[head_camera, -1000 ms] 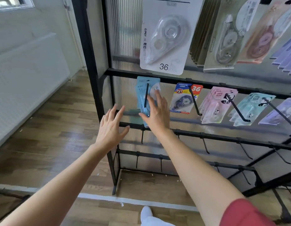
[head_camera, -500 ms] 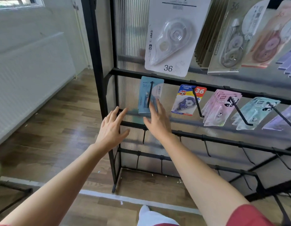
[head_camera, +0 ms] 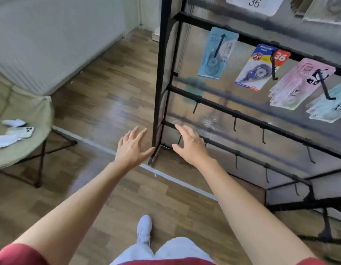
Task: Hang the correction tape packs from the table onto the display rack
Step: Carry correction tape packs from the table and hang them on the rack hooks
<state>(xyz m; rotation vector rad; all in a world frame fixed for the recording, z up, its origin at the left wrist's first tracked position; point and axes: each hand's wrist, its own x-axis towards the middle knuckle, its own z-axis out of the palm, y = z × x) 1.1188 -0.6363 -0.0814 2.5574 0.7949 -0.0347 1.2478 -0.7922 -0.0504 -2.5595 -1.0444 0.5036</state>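
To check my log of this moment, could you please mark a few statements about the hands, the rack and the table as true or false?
1. The left hand and the right hand both hold nothing. True.
2. The blue pack lies on the floor. False: it hangs on a hook of the rack.
3. A phone lies on the green table. True.
4. The bottom row of hooks is full of packs. False: the hooks in view there are bare.
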